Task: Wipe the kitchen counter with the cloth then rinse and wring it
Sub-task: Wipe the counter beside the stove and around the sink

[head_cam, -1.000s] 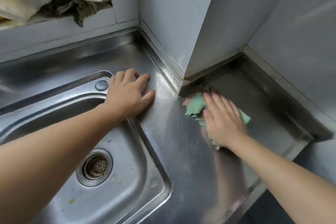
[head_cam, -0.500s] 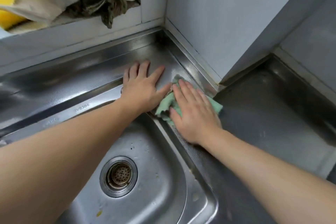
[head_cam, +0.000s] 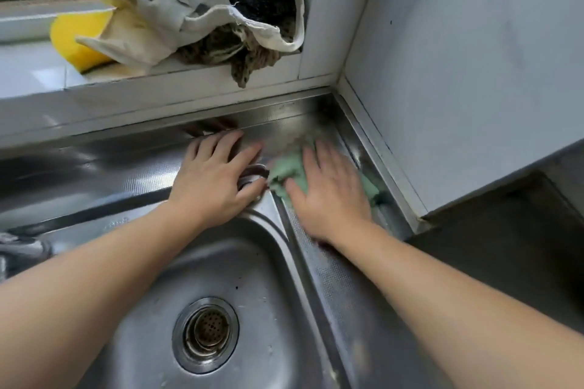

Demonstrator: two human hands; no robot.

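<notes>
Cloth: green, crumpled, lying on the steel surface in the back corner, just right of the sink rim and near the wall. It appears soft, light and limp, and probably damp, so it should bunch and drag rather than slide freely. Best handling is judged to be flat palm pressure for wiping, then a gather at the bunched left edge for lifting to rinse and wring.

Right hand: grip flat, fingers extended and pressing down on the cloth; nothing is curled round it. The fingertips are blurred.

Left hand: grip flat and spread, holding nothing, resting on the surface at the sink's back corner, just beside the cloth.

Wiping is judged to be in progress; rinsing and wringing are not yet done.

A ledge behind carries rags and a yellow item.
</notes>
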